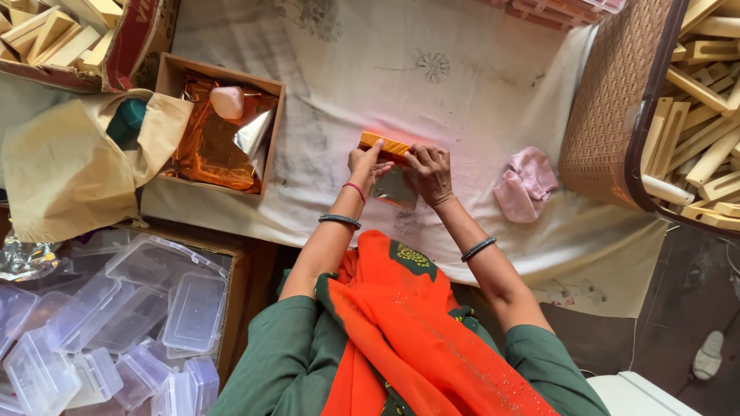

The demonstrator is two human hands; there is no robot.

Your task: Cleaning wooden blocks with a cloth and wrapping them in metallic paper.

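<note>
Fingertips of both my left hand (364, 164) and right hand (428, 172) pinch the orange foil-wrapped rectangular block (384, 145) on the white cloth-covered table (462, 100), silver foil sheet (395, 188) lying beneath my palms.

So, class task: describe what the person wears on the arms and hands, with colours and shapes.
Both arms are bare below short dark green sleeves. The left wrist carries a thin pink-red thread and a dark beaded bangle. The right wrist has one dark beaded bangle. No gloves and no rings can be made out.
</note>
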